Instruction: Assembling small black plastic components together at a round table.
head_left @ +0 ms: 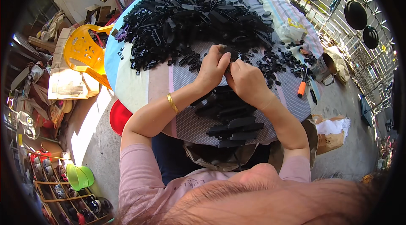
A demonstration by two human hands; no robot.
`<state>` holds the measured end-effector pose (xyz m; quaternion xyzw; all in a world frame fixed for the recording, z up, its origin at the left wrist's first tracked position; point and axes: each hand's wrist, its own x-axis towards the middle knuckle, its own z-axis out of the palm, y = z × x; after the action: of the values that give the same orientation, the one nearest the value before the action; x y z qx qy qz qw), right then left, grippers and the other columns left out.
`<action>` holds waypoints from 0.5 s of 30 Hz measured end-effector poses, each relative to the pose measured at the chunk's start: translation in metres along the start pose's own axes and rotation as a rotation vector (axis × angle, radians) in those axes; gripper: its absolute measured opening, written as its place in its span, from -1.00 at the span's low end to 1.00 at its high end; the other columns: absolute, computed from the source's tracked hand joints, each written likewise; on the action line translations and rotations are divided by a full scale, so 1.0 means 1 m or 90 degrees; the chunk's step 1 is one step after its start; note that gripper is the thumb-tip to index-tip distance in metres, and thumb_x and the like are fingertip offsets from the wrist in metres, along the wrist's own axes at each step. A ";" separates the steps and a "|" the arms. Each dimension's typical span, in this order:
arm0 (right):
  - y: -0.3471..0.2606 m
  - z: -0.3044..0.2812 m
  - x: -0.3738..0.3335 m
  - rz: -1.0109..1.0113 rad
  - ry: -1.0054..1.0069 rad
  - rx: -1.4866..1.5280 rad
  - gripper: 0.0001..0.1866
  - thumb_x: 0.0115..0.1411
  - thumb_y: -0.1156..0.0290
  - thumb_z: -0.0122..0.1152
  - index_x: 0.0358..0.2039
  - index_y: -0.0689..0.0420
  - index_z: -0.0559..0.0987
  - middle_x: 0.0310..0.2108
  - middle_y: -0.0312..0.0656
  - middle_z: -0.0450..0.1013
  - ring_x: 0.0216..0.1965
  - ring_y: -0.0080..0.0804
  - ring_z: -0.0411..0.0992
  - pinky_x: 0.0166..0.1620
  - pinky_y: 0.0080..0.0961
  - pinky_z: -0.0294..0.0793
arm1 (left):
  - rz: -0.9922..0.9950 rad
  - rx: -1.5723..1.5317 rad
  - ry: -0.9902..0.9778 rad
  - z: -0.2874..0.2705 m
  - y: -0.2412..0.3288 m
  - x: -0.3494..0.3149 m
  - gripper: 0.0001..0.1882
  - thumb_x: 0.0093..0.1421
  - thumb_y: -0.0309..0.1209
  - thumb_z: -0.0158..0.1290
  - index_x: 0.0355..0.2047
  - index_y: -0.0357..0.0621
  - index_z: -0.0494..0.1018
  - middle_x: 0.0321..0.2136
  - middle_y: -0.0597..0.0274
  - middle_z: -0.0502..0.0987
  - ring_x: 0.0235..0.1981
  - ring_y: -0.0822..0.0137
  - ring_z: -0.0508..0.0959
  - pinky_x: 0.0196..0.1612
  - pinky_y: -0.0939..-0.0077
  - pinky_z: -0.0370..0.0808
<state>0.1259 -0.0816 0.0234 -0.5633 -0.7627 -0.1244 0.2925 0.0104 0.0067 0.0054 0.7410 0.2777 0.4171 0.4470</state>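
My left hand (212, 67) and my right hand (245, 82) meet over the middle of a round table (131, 85) covered with a cloth. Both pinch a small black plastic part (227, 62) between their fingertips. My left wrist wears a gold bangle (172, 103). A big heap of black plastic parts (194, 13) lies beyond the hands. A stack of long black pieces (232, 119) rests on the cloth under my forearms, near the table's front edge.
An orange-handled tool (302, 85) and a metal cup (325, 67) lie at the table's right. A yellow plastic chair (86, 51) stands left, with a red stool (119, 117) below it. Cardboard (63, 81), green basins (80, 177) and a shoe rack (63, 199) fill the left floor.
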 end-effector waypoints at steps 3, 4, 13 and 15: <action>0.010 -0.019 0.006 0.025 -0.095 0.129 -0.68 0.03 0.20 0.15 -0.55 0.23 0.40 -0.55 -0.08 0.34 -0.50 -0.11 0.40 -0.44 -0.33 0.38 | -0.095 -0.133 -0.027 -0.002 0.003 0.003 -0.66 0.24 -0.29 -0.12 -0.12 -0.33 0.23 -0.56 0.25 0.43 -0.57 0.49 0.42 -0.56 0.63 0.34; 0.020 -0.028 0.008 0.082 -0.122 0.222 -0.63 0.02 0.11 0.17 -0.53 0.23 0.45 -0.54 -0.07 0.38 -0.48 -0.09 0.39 -0.40 -0.31 0.37 | -0.159 -0.213 -0.050 -0.005 0.011 0.003 -0.69 0.26 -0.26 -0.15 -0.12 -0.24 0.26 -0.58 0.33 0.39 -0.60 0.56 0.38 -0.64 0.70 0.28; 0.142 -0.047 -0.026 0.409 -0.258 -0.081 -0.80 -0.10 0.35 0.21 -0.38 0.04 0.61 -0.41 -0.12 0.51 -0.32 -0.17 0.47 -0.22 -0.34 0.43 | -0.383 -0.513 -0.222 -0.018 0.007 0.008 -0.74 0.27 -0.34 -0.18 -0.09 -0.20 0.27 -0.36 0.14 0.46 -0.47 0.41 0.47 -0.41 0.54 0.44; 0.137 -0.044 -0.021 0.432 -0.271 -0.084 -0.79 -0.12 0.39 0.22 -0.38 0.05 0.61 -0.39 -0.11 0.51 -0.30 -0.16 0.46 -0.19 -0.35 0.43 | -0.371 -0.489 -0.224 -0.017 0.005 0.006 -0.74 0.27 -0.37 -0.16 -0.08 -0.21 0.27 -0.34 0.14 0.45 -0.46 0.42 0.46 -0.41 0.54 0.44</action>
<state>0.2705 -0.0750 0.0270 -0.8137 -0.5675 0.0496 0.1159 -0.0011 0.0162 0.0158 0.4740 0.2199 0.2162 0.8248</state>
